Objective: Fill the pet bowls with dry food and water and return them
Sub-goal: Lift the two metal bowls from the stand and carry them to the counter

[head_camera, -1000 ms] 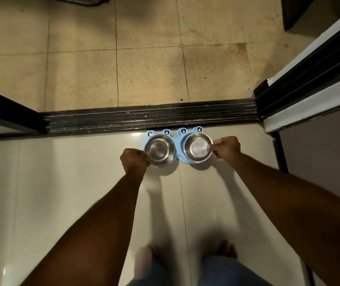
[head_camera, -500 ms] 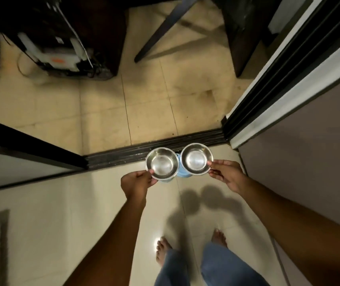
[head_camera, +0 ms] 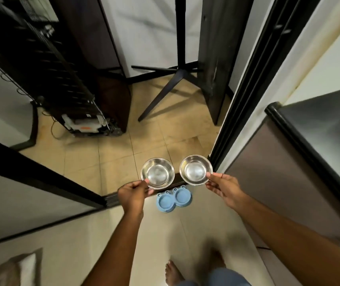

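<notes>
Two empty steel pet bowls are held up in the air in front of me. My left hand point(head_camera: 133, 196) pinches the near rim of the left bowl point(head_camera: 157, 172). My right hand point(head_camera: 222, 185) pinches the near rim of the right bowl point(head_camera: 195, 169). Both bowls are level and apart from each other. On the pale floor below them lies the light blue double bowl holder point(head_camera: 174, 200), with both of its round seats bare.
A dark sliding-door track point(head_camera: 111, 200) crosses the floor just beyond the holder. The back of a fridge point(head_camera: 86, 122) stands at left, a black stand's legs point(head_camera: 165, 89) ahead, a steel appliance point(head_camera: 288, 168) at right. My bare feet point(head_camera: 173, 272) are below.
I have lifted both bowls out of the blue holder and stood up. The bowls have moved apart, and the holder stays on the floor, now uncovered.
</notes>
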The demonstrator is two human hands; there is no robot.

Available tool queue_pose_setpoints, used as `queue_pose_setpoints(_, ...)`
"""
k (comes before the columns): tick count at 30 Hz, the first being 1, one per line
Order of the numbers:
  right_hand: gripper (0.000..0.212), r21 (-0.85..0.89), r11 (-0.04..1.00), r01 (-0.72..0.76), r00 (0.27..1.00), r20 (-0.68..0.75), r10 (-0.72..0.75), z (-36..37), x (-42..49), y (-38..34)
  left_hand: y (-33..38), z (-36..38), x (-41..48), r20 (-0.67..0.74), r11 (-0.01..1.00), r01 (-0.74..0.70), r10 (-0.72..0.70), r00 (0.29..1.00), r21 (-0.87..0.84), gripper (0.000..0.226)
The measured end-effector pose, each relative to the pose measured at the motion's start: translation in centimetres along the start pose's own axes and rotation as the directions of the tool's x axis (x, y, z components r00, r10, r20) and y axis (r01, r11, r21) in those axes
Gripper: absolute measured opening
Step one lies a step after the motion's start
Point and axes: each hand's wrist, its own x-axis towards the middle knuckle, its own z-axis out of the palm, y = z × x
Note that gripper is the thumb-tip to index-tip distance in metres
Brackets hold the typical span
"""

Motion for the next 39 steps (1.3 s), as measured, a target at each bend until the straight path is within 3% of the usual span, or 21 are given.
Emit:
queue_pose_setpoints(7,0.022,0.098,0.991,0.095,0.994,-0.069,-0.088,-3.3,-5.9,-5.8,6.1,4.0,-4.9,0.183,0.997,-0.069,0.062,0.981,0.032,0.014)
queue_pose_setpoints(12,0.010,0.180,0.970,0.163,0.982,-0.126,-0.142,-7.1,-9.8,-9.7,8.5,8.6,-8.1,0.348,0.994,-0.091,0.064,0.935,0.062,0.016)
queue_pose_setpoints(17,0.016,0.253,0.946,0.203,0.970,-0.183,-0.159,-12.7,-12.1,-12.8,9.6,14.9,-11.5,0.453,0.989,-0.112,0.059,0.890,0.093,0.013)
queue_pose_setpoints(20,0.005,0.306,0.921,0.242,0.958,-0.228,-0.177,-16.1,-13.2,-14.3,10.1,18.9,-13.4,0.507,0.986,-0.130,0.061,0.860,0.102,0.011)
queue_pose_setpoints(28,0.022,0.429,0.835,0.343,0.916,-0.351,-0.195,-25.9,-15.1,-17.0,10.2,30.6,-18.9,0.664,0.975,-0.182,0.054,0.746,0.124,0.009)
queue_pose_setpoints(39,0.026,0.513,0.725,0.460,0.809,-0.578,-0.105,-33.7,-13.9,-18.8,7.7,44.6,-23.6,0.808,0.927,-0.295,-0.012,0.590,0.229,0.007)
